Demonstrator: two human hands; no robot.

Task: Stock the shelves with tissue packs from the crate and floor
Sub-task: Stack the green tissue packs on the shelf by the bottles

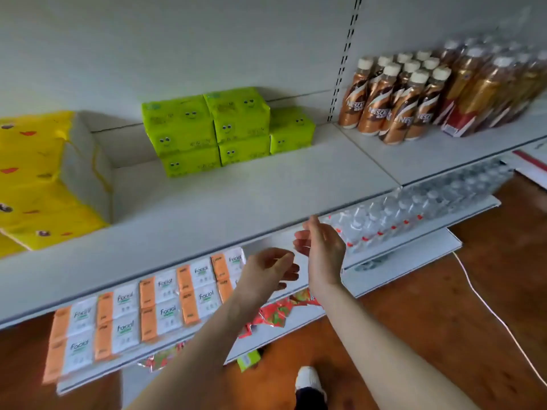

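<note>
Several lime-green tissue packs with smiley faces are stacked at the back of the upper white shelf. On the shelf below lie rows of orange-and-white "Facial" tissue packs. My left hand hovers in front of that lower shelf, fingers loosely curled, holding nothing. My right hand is just beside it, under the upper shelf's front edge, fingers apart and empty. One green pack lies on the floor below the shelves.
A big yellow tissue bundle fills the upper shelf's left end. Brown coffee bottles stand on the right section. Wrapped water bottles lie on the lower right shelf. Red snack packets sit lower. A white cable crosses the wooden floor.
</note>
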